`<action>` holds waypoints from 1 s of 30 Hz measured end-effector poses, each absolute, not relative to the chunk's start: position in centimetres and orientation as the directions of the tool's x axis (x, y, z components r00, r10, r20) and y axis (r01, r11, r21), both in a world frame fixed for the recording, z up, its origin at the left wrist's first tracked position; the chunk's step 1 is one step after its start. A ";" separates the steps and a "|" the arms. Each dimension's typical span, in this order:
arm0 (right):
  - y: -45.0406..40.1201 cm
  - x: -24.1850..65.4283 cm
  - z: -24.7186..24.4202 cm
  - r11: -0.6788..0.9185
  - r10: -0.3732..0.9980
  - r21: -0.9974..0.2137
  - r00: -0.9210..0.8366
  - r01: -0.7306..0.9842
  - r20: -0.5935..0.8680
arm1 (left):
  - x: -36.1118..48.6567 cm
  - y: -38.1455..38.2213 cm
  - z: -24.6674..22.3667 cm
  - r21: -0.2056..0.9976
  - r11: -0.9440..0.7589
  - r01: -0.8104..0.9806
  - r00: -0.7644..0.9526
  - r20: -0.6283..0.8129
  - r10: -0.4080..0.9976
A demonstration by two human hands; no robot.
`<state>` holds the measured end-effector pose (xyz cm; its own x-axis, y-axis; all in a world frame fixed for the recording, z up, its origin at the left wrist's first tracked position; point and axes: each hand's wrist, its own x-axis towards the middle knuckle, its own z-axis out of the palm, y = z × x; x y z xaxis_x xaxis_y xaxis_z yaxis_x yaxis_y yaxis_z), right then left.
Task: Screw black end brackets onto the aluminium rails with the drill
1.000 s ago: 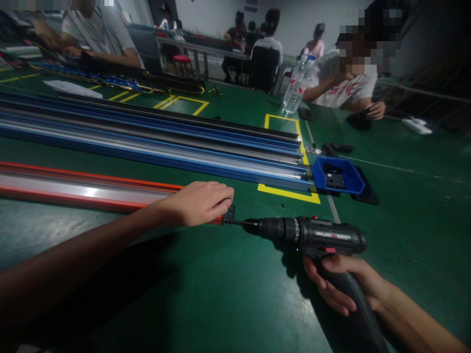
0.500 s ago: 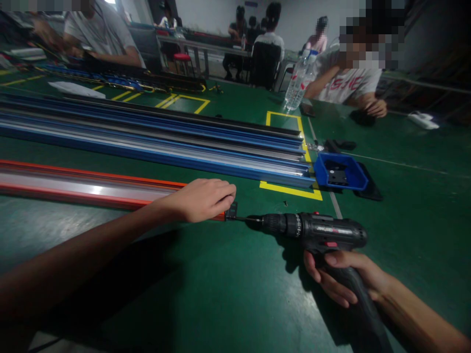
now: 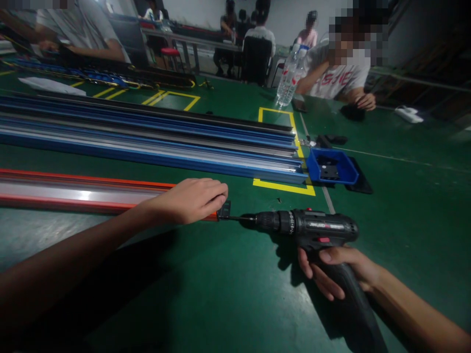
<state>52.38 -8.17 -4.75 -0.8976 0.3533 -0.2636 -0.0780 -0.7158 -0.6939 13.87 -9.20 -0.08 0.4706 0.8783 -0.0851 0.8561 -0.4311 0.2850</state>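
Note:
A long red-edged metal profile point(image 3: 84, 195) lies on the green table at the left. My left hand point(image 3: 196, 200) is closed over its right end, fingers curled round it. A small black end piece point(image 3: 224, 209) shows just past my fingers. My right hand point(image 3: 342, 269) is wrapped round the grip of a black power drill point(image 3: 320, 226), which points left. The drill's long thin bit point(image 3: 239, 217) reaches to the black end piece; whether its tip sits in a screw is too small to tell.
Several blue and black profiles point(image 3: 184, 142) lie behind the red one. Beyond their right ends stands a blue bin point(image 3: 346, 166) with black parts. Plastic bottles point(image 3: 289, 78) stand farther back. A person point(image 3: 342, 73) sits across the table.
The whole view has shifted, so things appear slightly farther left. Both hands keep their hold, and the drill still points at the end piece.

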 end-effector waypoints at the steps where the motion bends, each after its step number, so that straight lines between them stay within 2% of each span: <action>1: -8.2 52.3 -4.7 -0.714 0.355 -0.696 -0.899 -0.083 -0.257 | 13.9 -9.2 -0.1 0.288 -0.431 0.855 0.471 -0.083 0.878; 30: -7.9 52.4 -5.0 -0.691 0.360 -0.718 -0.902 -0.084 -0.240 | 13.6 -9.2 -0.4 0.297 -0.431 0.852 0.471 -0.075 0.879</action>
<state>52.42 -7.87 -5.04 -0.9016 0.3597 -0.2404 -0.0842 -0.6908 -0.7181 13.60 -9.18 -0.36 0.4710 0.8789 -0.0750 0.8519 -0.4312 0.2971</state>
